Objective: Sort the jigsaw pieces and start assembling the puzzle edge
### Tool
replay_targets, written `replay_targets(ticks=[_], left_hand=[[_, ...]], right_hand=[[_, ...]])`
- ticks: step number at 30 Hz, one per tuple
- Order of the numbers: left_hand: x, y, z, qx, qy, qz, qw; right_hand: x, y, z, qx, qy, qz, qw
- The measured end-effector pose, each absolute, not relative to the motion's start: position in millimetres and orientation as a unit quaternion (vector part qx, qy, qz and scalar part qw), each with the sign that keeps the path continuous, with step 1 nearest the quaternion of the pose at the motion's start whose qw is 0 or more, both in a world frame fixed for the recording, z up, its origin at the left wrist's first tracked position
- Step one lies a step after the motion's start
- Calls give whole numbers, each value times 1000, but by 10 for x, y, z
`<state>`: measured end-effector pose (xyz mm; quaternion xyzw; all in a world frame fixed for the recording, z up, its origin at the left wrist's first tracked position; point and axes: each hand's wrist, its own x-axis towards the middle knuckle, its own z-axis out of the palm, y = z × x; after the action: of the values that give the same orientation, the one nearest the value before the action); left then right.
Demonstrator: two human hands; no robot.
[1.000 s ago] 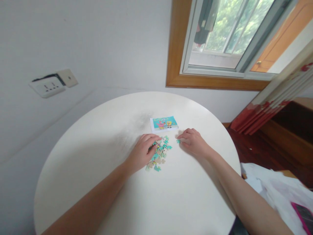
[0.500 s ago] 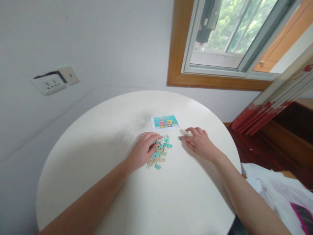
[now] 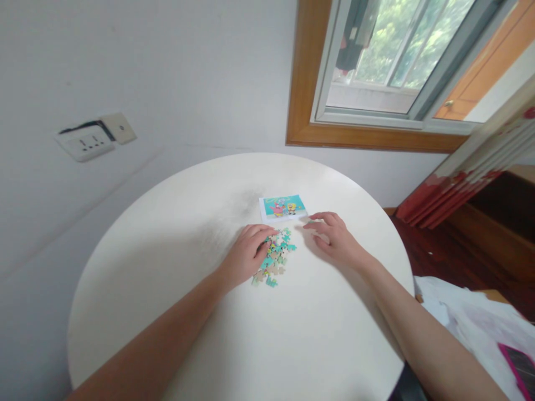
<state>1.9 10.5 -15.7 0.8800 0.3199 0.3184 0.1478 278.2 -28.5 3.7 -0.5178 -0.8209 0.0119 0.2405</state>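
A loose heap of small jigsaw puzzle pieces (image 3: 276, 256), mostly teal, beige and pale green, lies on the white round table (image 3: 267, 345). My left hand (image 3: 249, 250) rests at the heap's left side, thumb and curved fingers apart, touching pieces at its edge. To the right of the heap, my right hand (image 3: 332, 236) is low over the table with its fingers spread. A bit of teal shows by its fingertips, probably a puzzle piece, partly hidden. Just behind the heap lies a picture card (image 3: 284, 208) with a pink and a yellow cartoon figure on teal.
A white wall with a socket (image 3: 90, 143) stands behind the table at the left. At the back right are a wood-framed window (image 3: 368, 138) and a red and white curtain (image 3: 443, 192). White plastic (image 3: 468, 323) lies beside the table's right edge.
My right hand has moved slightly away from me, toward the card's right corner, and its fingers have spread. The teal piece by its fingertips has shifted that way too. My left hand stays put.
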Motion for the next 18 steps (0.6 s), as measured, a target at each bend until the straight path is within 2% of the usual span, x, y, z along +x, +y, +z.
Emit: replay_targets(ticks=[12, 18], left_hand=[[22, 97, -170, 879, 324, 319, 141], [37, 93, -160, 878, 324, 320, 146]], right_hand=[[2451, -438, 119, -366, -891, 94, 253], [2415, -443, 91, -368, -896, 102, 228]])
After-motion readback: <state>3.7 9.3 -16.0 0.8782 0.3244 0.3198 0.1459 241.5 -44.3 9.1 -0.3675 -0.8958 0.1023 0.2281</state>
